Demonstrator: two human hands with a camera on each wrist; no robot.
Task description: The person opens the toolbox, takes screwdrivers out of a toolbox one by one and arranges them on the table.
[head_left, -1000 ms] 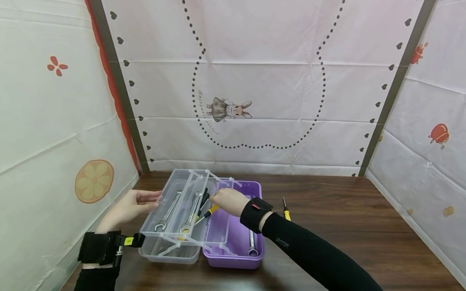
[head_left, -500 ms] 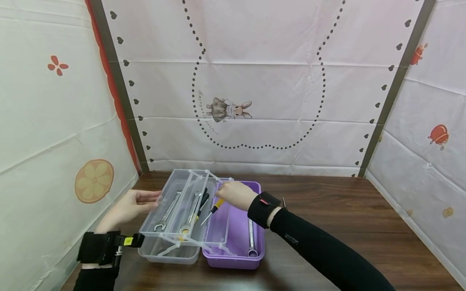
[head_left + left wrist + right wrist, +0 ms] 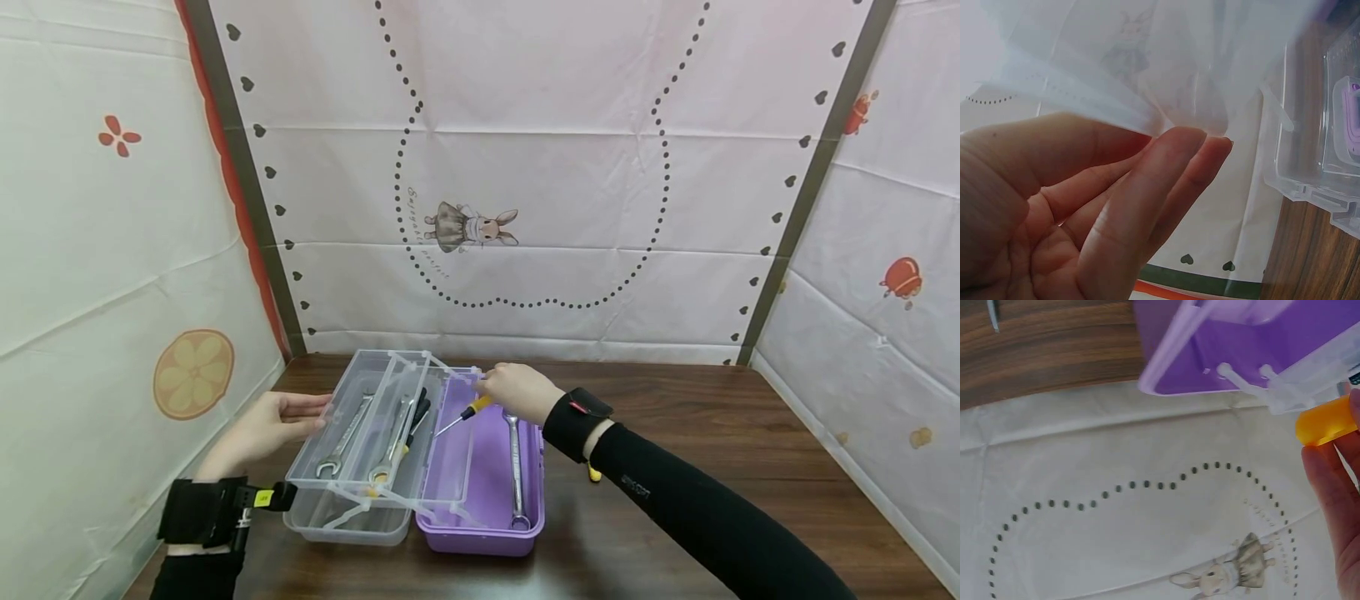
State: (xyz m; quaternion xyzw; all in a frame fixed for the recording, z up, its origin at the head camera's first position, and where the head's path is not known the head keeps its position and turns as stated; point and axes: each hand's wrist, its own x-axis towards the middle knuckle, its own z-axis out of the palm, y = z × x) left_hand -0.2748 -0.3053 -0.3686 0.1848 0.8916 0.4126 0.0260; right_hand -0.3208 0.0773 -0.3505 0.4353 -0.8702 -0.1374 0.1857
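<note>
My left hand (image 3: 281,425) pinches the left edge of a raised clear tray (image 3: 311,481) between thumb and fingers. Two wrenches, one a silver wrench (image 3: 347,437), lie in that tray beside black-handled tools (image 3: 420,410). Over the back of the purple box (image 3: 480,543), my right hand (image 3: 520,390) grips the yellow handle of a screwdriver (image 3: 476,407), its thin shaft pointing left and down. The handle's end (image 3: 1322,422) shows in the right wrist view. Another wrench (image 3: 516,471) lies along the right side of the purple box.
A clear box section (image 3: 352,527) sits under the raised tray, joined to the purple box by white hinge arms (image 3: 397,496). Right of the box, a yellow handle (image 3: 594,473) on the wooden table (image 3: 675,442) is mostly hidden by the right arm. Printed cloth (image 3: 570,192) encloses the table.
My right hand has moved right with the screwdriver, from beside the clear tray to over the purple box's back part. The left hand and the tray have stayed in place.
</note>
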